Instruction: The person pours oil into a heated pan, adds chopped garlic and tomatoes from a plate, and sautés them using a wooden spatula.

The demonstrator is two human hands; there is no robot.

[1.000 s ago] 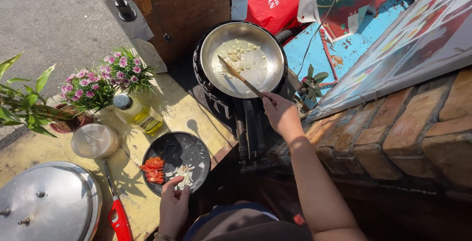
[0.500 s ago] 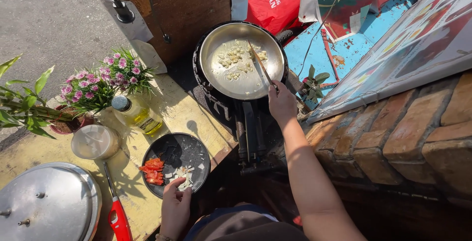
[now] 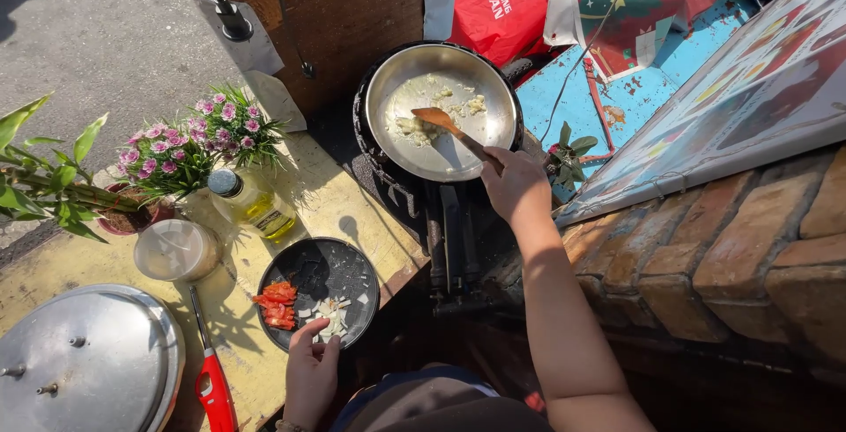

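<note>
The wooden spatula (image 3: 449, 129) lay with its blade in the silver pan (image 3: 441, 110), its handle clasped in the fingers of the right hand (image 3: 515, 185), which reached out from the near edge over the dark stove (image 3: 449, 229). Nearest the person, the left hand (image 3: 310, 370) rested on the rim of a dark plate (image 3: 322, 287) with thumb and fingers pinching the edge; the plate held red tomato pieces (image 3: 278, 304) and a few bits of chopped white onion (image 3: 330, 313). Beside it on the yellow counter (image 3: 352, 212) lay a red lighter (image 3: 211, 388), a large metal lid (image 3: 84, 361) and a clear plastic tub (image 3: 176, 250). Just beyond stood a bottle of oil (image 3: 251, 203) and pots of pink flowers (image 3: 189, 141), close to the plate but well clear of the pan. In the pan, pale chopped bits (image 3: 458, 102) lay scattered about the spatula's blade. Farther off, a red bag (image 3: 498, 0) and a patterned cloth (image 3: 626, 9) lay past the pan on a blue surface (image 3: 643, 88), with a brick wall (image 3: 749, 282) on the right.
</note>
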